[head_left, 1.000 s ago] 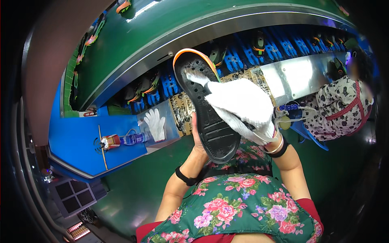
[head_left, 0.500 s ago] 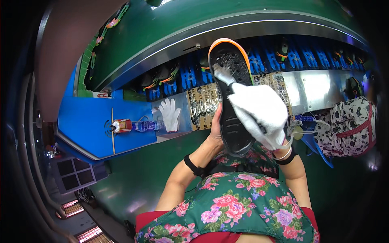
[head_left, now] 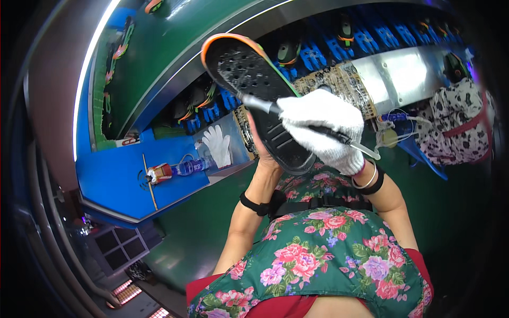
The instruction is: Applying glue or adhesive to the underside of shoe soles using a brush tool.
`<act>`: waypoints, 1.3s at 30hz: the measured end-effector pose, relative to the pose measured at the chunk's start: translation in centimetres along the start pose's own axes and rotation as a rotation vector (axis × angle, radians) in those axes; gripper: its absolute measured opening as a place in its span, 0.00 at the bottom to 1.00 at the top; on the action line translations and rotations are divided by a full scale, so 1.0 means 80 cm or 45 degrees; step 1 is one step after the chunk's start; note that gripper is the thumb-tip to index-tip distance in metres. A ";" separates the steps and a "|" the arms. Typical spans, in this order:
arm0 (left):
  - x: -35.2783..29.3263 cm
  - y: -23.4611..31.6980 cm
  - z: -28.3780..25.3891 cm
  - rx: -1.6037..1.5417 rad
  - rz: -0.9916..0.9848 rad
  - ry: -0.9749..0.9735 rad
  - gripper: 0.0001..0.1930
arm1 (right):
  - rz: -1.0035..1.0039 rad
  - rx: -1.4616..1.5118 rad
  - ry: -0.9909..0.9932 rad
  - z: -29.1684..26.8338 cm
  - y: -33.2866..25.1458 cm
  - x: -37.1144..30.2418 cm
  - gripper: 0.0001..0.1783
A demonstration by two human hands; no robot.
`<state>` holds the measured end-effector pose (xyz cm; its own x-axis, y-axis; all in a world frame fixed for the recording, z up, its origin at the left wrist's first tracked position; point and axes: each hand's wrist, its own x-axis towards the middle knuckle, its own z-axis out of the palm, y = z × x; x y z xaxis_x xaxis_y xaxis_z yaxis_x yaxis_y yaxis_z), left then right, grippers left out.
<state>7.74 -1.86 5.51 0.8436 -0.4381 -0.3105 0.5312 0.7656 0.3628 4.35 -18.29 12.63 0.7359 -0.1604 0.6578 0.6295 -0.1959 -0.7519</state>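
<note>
A black shoe sole (head_left: 265, 119) with an orange and green rim is held up in front of me, its broad holed end pointing to the upper left. Wet, glossy smears show on that end. My left hand (head_left: 259, 140), bare, grips the sole along its left edge; most of its fingers are hidden behind it. In a white knit glove, my right hand (head_left: 324, 127) is closed around a brush (head_left: 260, 104) with a dark handle and a thin clear tube at its back end. The pale bristles touch or nearly touch the sole near its middle.
Beyond the sole runs a line of blue holders (head_left: 313, 57) carrying several shoe parts, under a metal-edged green surface (head_left: 180, 32). At left, a spare white glove (head_left: 216, 146) and a bottle (head_left: 191, 166) lie by a blue tabletop (head_left: 114, 180). A spotted cloth (head_left: 458, 122) hangs right.
The sole has tilted and shifted to the left in view. The brush has moved from the holed end toward the middle of the sole. The whole view has also turned slightly.
</note>
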 end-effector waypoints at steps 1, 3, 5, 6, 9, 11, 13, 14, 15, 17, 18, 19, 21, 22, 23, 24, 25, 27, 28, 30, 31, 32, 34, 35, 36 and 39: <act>0.003 -0.004 0.004 0.162 0.115 -0.053 0.40 | 0.068 -0.080 0.063 0.000 0.001 -0.001 0.11; 0.013 -0.004 0.012 -0.321 0.050 -0.389 0.42 | -0.058 -0.172 -0.036 -0.005 -0.002 -0.006 0.12; 0.016 -0.009 0.019 0.003 0.008 -0.180 0.38 | -0.148 -0.288 -0.202 -0.002 -0.001 -0.013 0.13; 0.019 -0.014 0.023 -0.101 0.029 -0.317 0.40 | -0.171 -0.269 -0.222 0.000 -0.001 -0.016 0.14; 0.026 -0.015 0.030 -0.242 -0.055 -0.481 0.44 | 0.077 -0.035 -0.052 -0.003 0.004 -0.022 0.14; 0.027 -0.015 0.031 -0.169 -0.028 -0.252 0.44 | 0.036 -0.115 0.061 -0.003 0.006 -0.024 0.14; 0.034 -0.010 0.030 -0.270 -0.080 -0.449 0.44 | -0.168 -0.275 -0.160 -0.004 0.007 -0.025 0.16; 0.037 -0.009 0.029 -0.181 -0.117 -0.593 0.43 | -0.208 -0.263 -0.222 -0.004 0.007 -0.027 0.17; 0.041 -0.007 0.029 -0.176 -0.194 -0.805 0.42 | -0.165 -0.182 -0.277 -0.006 0.007 -0.026 0.15; 0.042 -0.005 0.027 -0.125 -0.175 -0.773 0.40 | 0.025 0.145 -0.244 -0.008 0.007 -0.027 0.14; 0.042 -0.004 0.026 -0.272 -0.090 -0.577 0.43 | 0.089 0.023 -0.135 -0.006 0.005 -0.029 0.11; 0.041 -0.005 0.025 -0.416 -0.003 -0.380 0.47 | 0.030 0.016 -0.050 -0.009 0.007 -0.028 0.14; 0.043 0.000 0.022 -0.362 0.028 -0.364 0.46 | -0.032 -0.116 -0.128 -0.009 0.007 -0.030 0.17; 0.046 0.002 0.020 -0.309 -0.074 -0.546 0.46 | -0.101 -0.185 -0.247 -0.009 0.005 -0.033 0.15; 0.049 0.005 0.019 -0.252 -0.180 -0.727 0.47 | -0.174 -0.253 -0.378 -0.008 0.004 -0.034 0.12; 0.050 0.007 0.017 -0.272 -0.158 -0.651 0.47 | -0.142 -0.160 -0.410 -0.009 0.004 -0.035 0.11; 0.051 0.009 0.016 -0.291 -0.135 -0.574 0.47 | -0.054 -0.148 -0.342 -0.010 0.003 -0.036 0.11; 0.055 0.011 0.015 -0.372 -0.189 -0.734 0.47 | 0.271 0.276 -0.250 -0.012 0.004 -0.038 0.10; 0.055 0.012 0.016 -0.323 -0.132 -0.719 0.47 | 0.221 0.152 -0.111 -0.010 0.006 -0.038 0.10; 0.056 0.013 0.017 -0.350 -0.101 -0.703 0.49 | -0.037 -0.123 -0.248 -0.011 0.009 -0.040 0.14; 0.056 0.014 0.018 -0.286 -0.071 -0.674 0.50 | -0.128 -0.216 -0.340 -0.012 0.010 -0.041 0.16; 0.054 0.014 0.019 -0.286 -0.074 -0.670 0.50 | -0.231 -0.205 -0.377 -0.010 0.011 -0.042 0.21; 0.052 0.014 0.020 -0.362 -0.021 -0.688 0.50 | -0.040 0.135 -0.359 -0.011 0.015 -0.043 0.17; 0.051 0.014 0.020 -0.365 -0.020 -0.710 0.50 | 0.092 0.369 -0.354 -0.013 0.016 -0.042 0.16; 0.050 0.015 0.020 -0.343 -0.004 -0.663 0.50 | 0.318 0.527 -0.319 -0.012 0.017 -0.043 0.12; 0.049 0.019 0.016 -0.293 -0.010 -0.681 0.50 | 0.248 0.075 -0.167 -0.015 0.016 -0.044 0.10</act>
<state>11.96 -3.03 5.96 0.7943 -0.5750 0.1962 0.5570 0.8181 0.1431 2.25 -19.14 9.36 0.8687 -0.0616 0.4916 0.4829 -0.1163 -0.8679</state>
